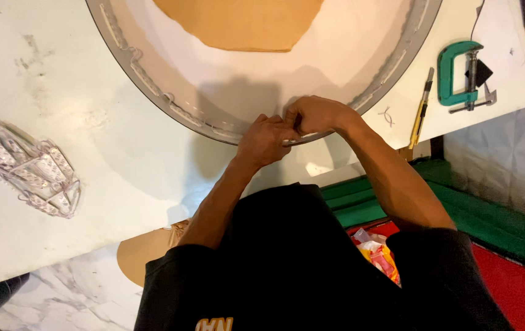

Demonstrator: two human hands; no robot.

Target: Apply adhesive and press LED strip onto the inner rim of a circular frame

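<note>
Fingertips of left hand (267, 140) and right hand (316, 114) pinch together on the strip (152, 86) lining the round panel's (226, 136) six-o'clock rim, seemingly pressing it down.

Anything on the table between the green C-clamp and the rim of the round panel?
Yes: in the head view a yellow-handled utility knife lies between the green C-clamp and the round panel rim, on the white table.

Round panel (262, 79) cut off by top edge
</note>
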